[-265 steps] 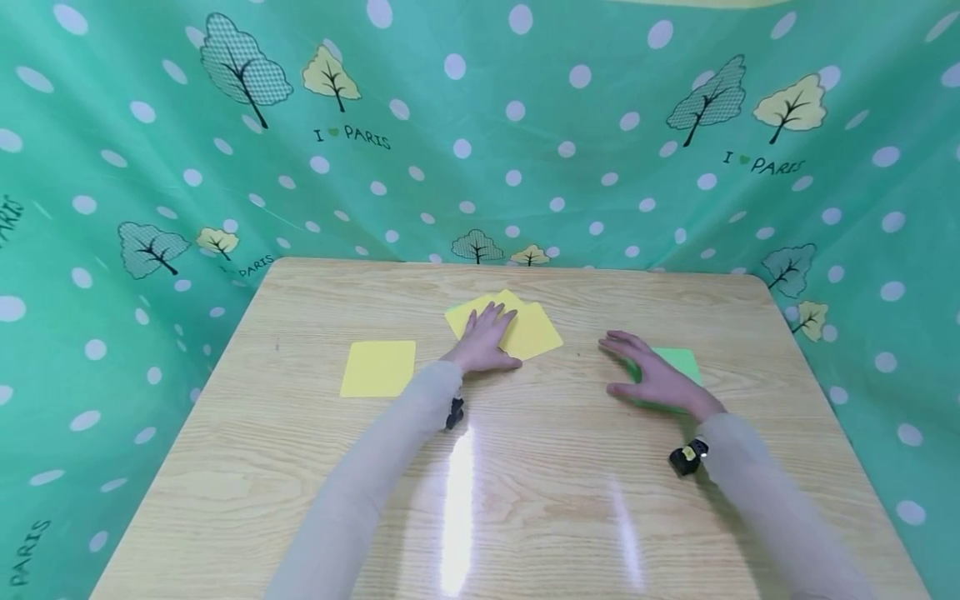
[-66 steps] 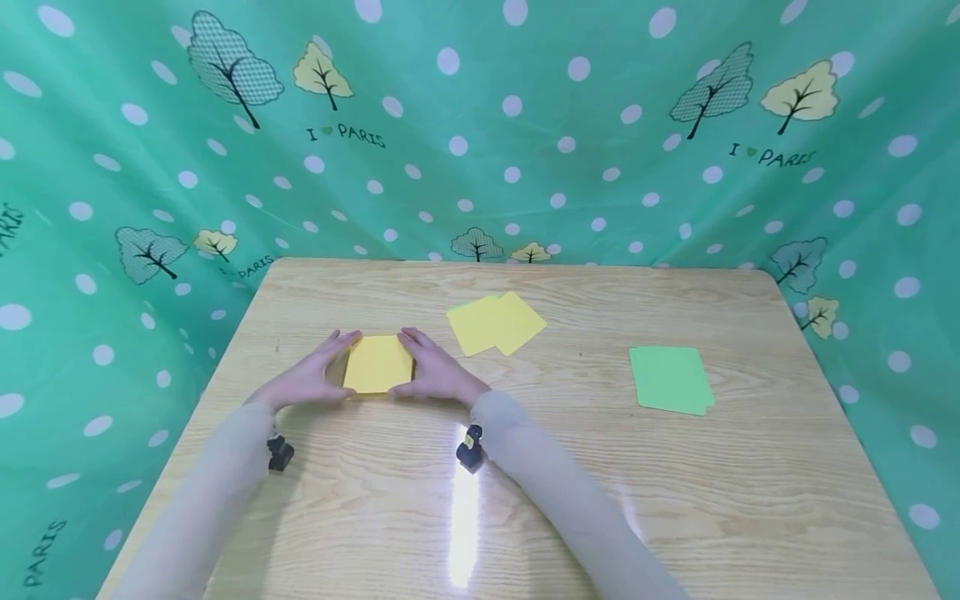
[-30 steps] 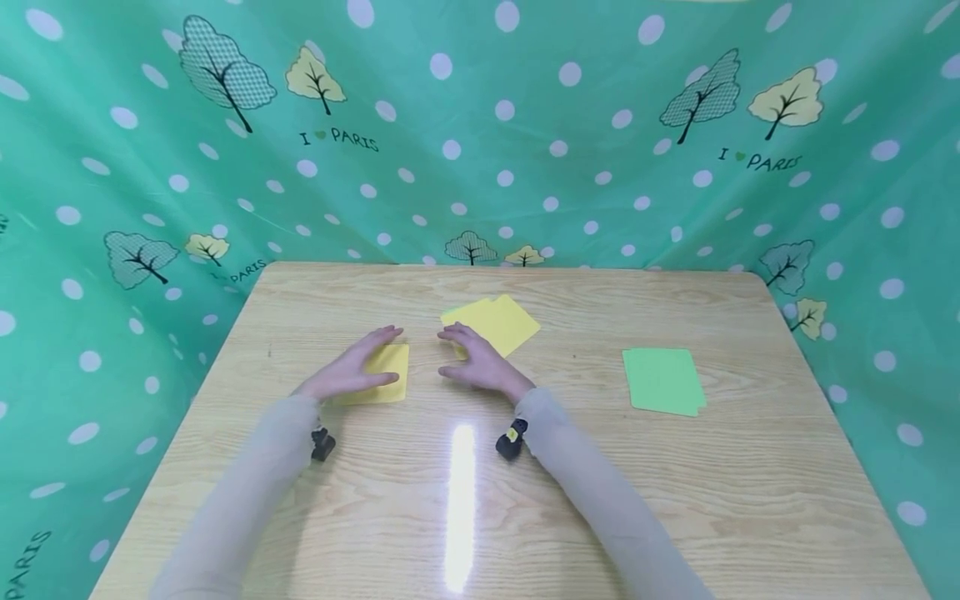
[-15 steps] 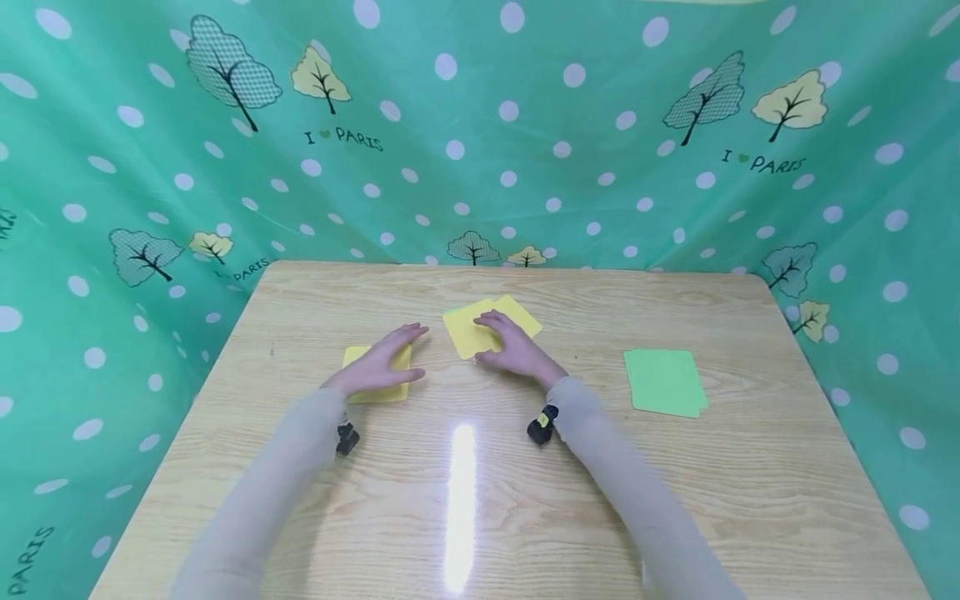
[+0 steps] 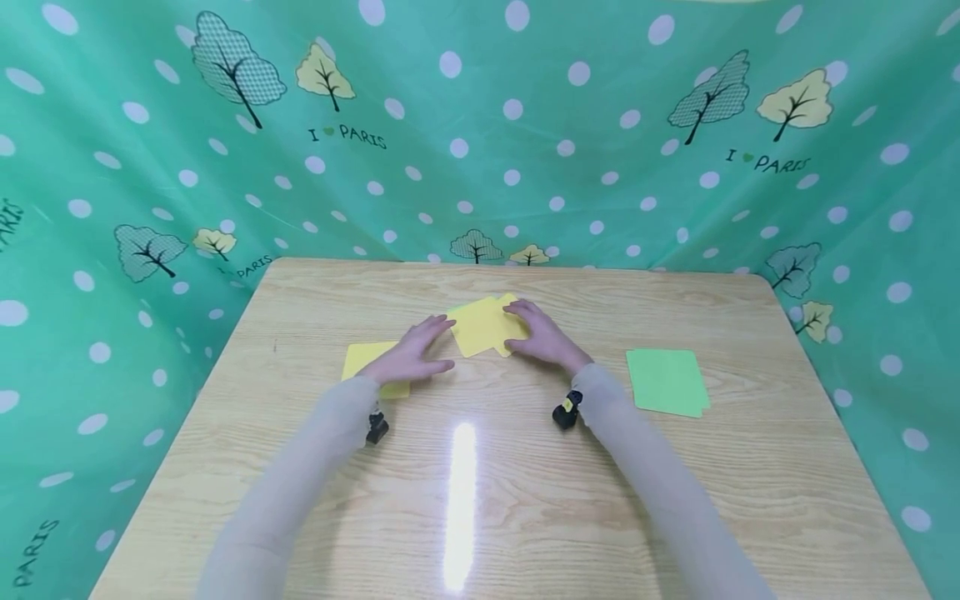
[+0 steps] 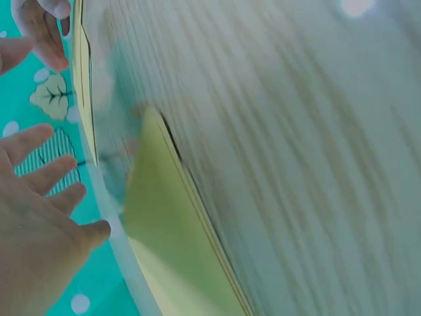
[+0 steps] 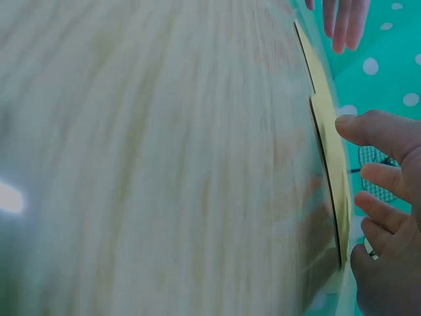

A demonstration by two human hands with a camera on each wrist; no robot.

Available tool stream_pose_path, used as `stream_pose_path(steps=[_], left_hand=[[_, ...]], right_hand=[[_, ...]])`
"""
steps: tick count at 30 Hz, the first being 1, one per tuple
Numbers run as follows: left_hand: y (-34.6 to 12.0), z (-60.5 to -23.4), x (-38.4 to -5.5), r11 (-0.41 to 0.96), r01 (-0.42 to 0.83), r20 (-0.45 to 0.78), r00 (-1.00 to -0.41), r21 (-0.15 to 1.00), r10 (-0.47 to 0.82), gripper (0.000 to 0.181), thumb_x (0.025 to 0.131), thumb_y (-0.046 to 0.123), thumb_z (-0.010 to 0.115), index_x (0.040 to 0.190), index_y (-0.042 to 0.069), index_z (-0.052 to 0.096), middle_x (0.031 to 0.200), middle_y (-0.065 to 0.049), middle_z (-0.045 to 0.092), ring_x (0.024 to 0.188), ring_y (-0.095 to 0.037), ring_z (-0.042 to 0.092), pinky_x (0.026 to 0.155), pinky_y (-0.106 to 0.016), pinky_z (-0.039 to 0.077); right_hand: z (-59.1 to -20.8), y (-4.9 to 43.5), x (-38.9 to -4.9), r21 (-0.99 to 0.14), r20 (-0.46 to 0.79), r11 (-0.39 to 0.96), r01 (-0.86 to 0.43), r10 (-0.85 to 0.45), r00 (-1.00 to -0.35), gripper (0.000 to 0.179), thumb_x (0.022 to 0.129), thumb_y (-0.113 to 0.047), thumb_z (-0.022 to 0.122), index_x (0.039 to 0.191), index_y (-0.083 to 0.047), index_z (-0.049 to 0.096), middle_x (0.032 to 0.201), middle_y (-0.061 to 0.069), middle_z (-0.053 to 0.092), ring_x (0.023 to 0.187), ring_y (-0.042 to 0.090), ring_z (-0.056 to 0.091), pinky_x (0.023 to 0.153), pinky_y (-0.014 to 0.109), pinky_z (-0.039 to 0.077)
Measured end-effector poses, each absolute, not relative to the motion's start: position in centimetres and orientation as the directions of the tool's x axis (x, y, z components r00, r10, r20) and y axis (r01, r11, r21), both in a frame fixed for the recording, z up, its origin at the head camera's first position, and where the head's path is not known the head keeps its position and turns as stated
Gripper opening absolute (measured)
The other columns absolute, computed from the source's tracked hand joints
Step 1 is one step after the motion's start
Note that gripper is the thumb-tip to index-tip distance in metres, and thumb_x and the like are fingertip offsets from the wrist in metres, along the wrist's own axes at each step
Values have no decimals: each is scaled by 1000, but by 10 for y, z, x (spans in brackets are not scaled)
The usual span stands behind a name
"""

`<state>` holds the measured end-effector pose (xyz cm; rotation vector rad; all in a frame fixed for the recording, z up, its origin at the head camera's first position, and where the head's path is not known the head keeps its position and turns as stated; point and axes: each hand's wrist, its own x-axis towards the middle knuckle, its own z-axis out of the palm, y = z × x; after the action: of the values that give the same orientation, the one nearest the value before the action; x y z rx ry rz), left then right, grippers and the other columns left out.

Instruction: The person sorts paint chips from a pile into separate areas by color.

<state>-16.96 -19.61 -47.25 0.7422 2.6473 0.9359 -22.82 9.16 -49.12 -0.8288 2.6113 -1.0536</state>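
Two overlapping piles of yellow square paper, with a sliver of green at the far left corner, lie at the back middle. My right hand hovers at their right side, fingers spread and slightly bent, thumb low. My left hand extends over the right part of another yellow paper stack, fingertips near the middle piles' left edge. In the left wrist view that stack has several layered edges, and the left hand is above it holding nothing. The right wrist view shows the right hand beside the yellow sheets, gripping nothing.
A green square paper stack, slightly uneven at its lower right corner, lies on the right of the wooden table. A green dotted curtain surrounds the back and sides. A bright light reflection falls on the tabletop.
From squaring the left yellow stack, both hands have moved right, the right hand to the middle piles' far side. Earlier, the middle pile had another yellow sheet on its right; it is gone from there.
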Motion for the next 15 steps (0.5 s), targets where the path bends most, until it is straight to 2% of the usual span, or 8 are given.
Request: stream_pose_path(steps=[6, 10, 15], left_hand=[[-172, -474, -177, 706, 390, -41, -860, 591, 509, 79, 89, 34, 64, 150, -2, 27, 156, -23, 20, 143, -40, 15, 115, -55, 9], [-157, -476, -181, 728, 382, -53, -867, 569, 496, 80, 90, 32, 64, 150, -4, 24, 156, -23, 20, 142, -38, 18, 115, -51, 13], [-140, -475, -185, 754, 364, -77, -875, 547, 478, 81, 92, 35, 62, 150, -6, 23, 156, -24, 17, 142, -39, 15, 115, -50, 14]], right_hand=[[-490, 101, -229, -681, 17, 603, -416, -554, -832, 70, 84, -19, 74, 143, 1, 42, 151, 23, 29, 141, 37, 21, 115, 51, 18], [-489, 104, -227, -666, 16, 616, -422, -553, -833, 71, 83, -19, 75, 142, 3, 42, 149, 24, 32, 138, 38, 27, 114, 50, 21], [-490, 107, -225, -659, -4, 632, -407, -545, -839, 72, 83, -19, 76, 142, 5, 42, 148, 24, 32, 136, 38, 31, 113, 49, 24]])
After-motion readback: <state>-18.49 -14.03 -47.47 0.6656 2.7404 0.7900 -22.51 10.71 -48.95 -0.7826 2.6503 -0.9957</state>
